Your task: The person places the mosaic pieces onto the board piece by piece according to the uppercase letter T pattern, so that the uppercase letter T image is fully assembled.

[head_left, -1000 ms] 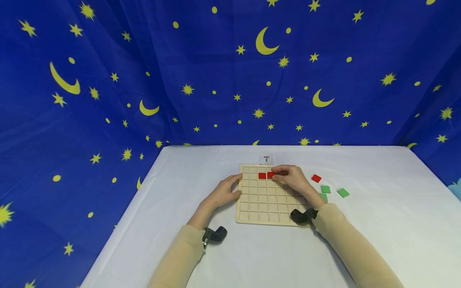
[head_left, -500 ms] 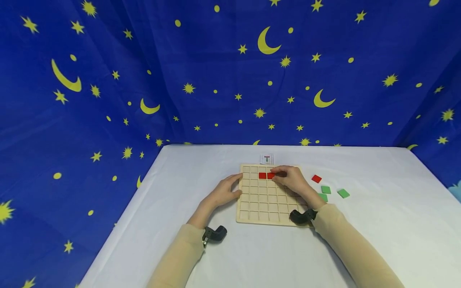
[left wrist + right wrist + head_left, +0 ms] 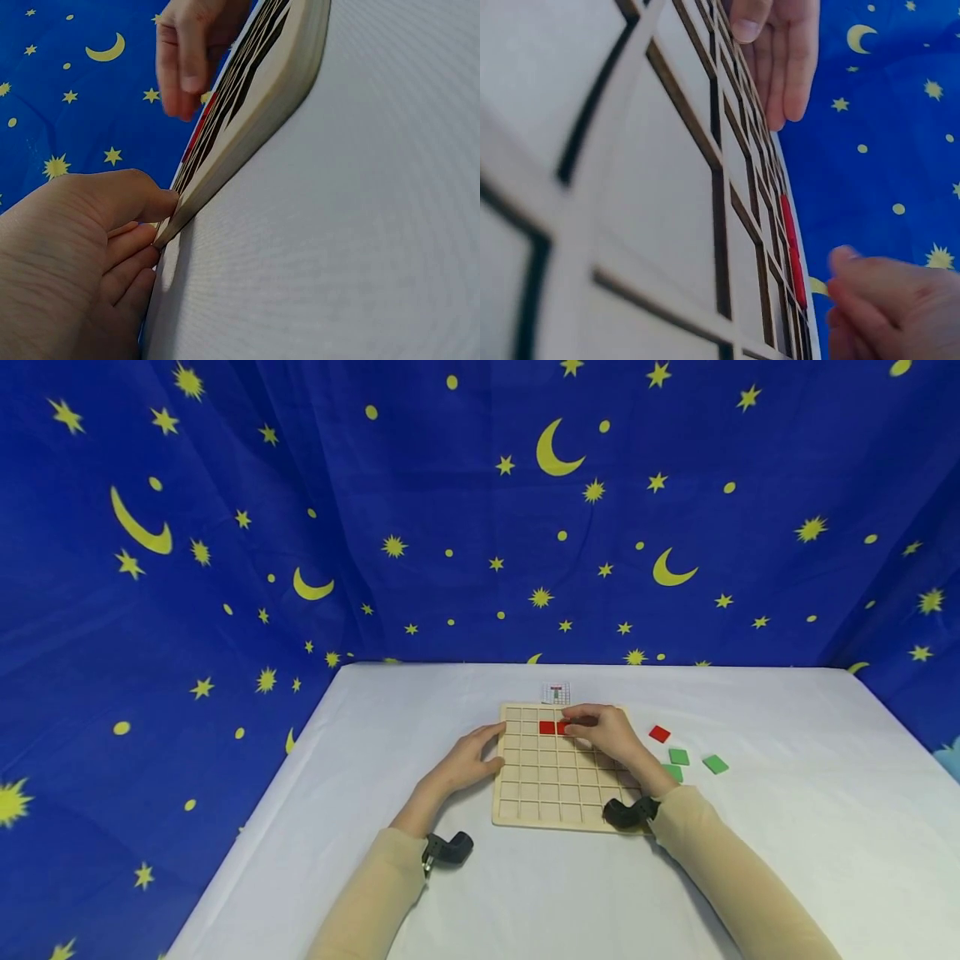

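A square wooden grid board (image 3: 536, 774) lies on the table. Two red square tiles sit side by side in its second row from the far edge: the left red tile (image 3: 547, 727) shows fully, while fingers partly cover the right red tile (image 3: 562, 727). Over that second tile is my right hand (image 3: 606, 732); in the right wrist view, the thumb and fingertips of this hand (image 3: 889, 300) appear apart from both tiles, holding nothing visible. My left hand (image 3: 467, 762) touches the board's left edge with extended fingers, its thumb (image 3: 154, 196) against the rim.
Right of the board lie a loose red tile (image 3: 659, 734) and several green tiles (image 3: 716, 764), one partly behind the right wrist. A small printed pattern card (image 3: 557, 693) lies beyond the board. A blue star-patterned cloth (image 3: 450, 510) stands behind the white table (image 3: 390, 718).
My right thumb and fingers have shifted slightly over the right red tile, which sits in its cell beside the first. My left hand keeps its place at the board's edge.
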Motion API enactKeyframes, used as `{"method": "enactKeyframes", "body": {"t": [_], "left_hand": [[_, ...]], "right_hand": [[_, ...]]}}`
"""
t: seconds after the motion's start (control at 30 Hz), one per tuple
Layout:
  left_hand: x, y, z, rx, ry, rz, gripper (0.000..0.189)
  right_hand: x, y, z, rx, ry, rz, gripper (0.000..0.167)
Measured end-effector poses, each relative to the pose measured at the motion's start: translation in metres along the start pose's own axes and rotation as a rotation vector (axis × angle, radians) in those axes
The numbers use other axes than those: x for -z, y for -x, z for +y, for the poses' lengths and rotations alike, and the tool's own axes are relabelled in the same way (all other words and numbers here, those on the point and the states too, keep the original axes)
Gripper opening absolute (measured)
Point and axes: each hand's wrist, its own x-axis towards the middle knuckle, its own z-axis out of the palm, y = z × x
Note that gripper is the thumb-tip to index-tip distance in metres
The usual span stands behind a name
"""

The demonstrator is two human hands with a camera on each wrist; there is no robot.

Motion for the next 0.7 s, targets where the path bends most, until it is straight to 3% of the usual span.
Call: {"method": "enactKeyframes", "body": {"t": [0.1,0.23,0.5,0.7], "left_hand": [[0.0,0.0,0.0,0.006,0.006,-0.005,0.064],[0.0,0.0,0.0,0.004,0.01,-0.004,0.064],[-0.001,0.0,0.0,0.006,0.01,-0.002,0.063],[0.0,0.0,0.001,-0.019,0.0,0.005,0.063]], "right_hand": [[0.003,-0.001,-0.006,-0.032,-0.133,-0.007,0.033],[0.009,-0.002,-0.013,-0.04,-0.211,-0.027,0.037],[0.034,0.007,-0.033,-0.057,-0.241,-0.016,0.043],[0.055,0.014,-0.015,-0.092,-0.223,0.041,0.043]]}}
